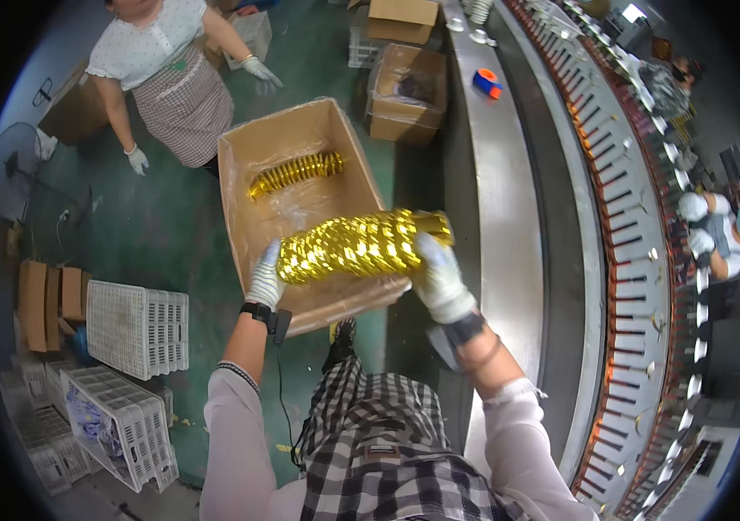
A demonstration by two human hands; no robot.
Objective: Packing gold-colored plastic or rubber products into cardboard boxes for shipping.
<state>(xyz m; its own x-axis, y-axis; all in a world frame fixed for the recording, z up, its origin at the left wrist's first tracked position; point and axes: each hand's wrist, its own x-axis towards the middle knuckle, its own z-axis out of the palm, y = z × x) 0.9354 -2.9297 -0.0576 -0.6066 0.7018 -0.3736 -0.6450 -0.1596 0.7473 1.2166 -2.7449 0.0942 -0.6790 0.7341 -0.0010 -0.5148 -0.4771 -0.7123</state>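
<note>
A long stack of shiny gold pieces (354, 246) lies level between my hands, above the near part of a cardboard box (235, 187). What each piece is I cannot make out. My left hand (266, 278), in a white striped glove, is closed on the stack's left end. At the other end my right hand (441, 280), gloved the same way, grips the stack from its near side; its outline is slightly blurred. Inside the box, on a clear plastic liner, rests a smaller curved row of gold pieces (296, 174).
To the right runs a metal ledge (509, 217) with an orange-and-blue tape dispenser (487, 84), beside a conveyor (617, 234) of upright rods. White crates (137, 330) stand at left. Another person (170, 82) stands beyond the box; more cartons (404, 91) sit at the back.
</note>
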